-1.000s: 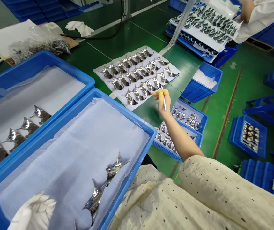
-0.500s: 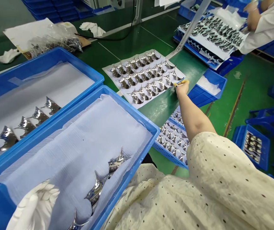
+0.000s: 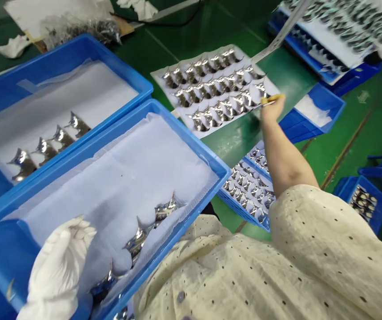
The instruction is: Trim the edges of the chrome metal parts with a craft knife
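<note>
Our right hand (image 3: 274, 108), nearer, grips a pen (image 3: 268, 103) just right of metal pieces (image 3: 222, 84) rowed near-left to far-right; our gloved left hand (image 3: 62, 253) cups loosely, well apart.

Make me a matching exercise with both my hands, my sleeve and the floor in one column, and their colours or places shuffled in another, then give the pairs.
1. Left hand
2. Right hand
3. Sleeve
4. Floor

A. Cream with dark dots
B. Yellow finger covers, by the sheet of metal parts
C. Green
D. White glove, at the near tray

Pairs: 1-D, 2-B, 3-A, 4-C
</note>
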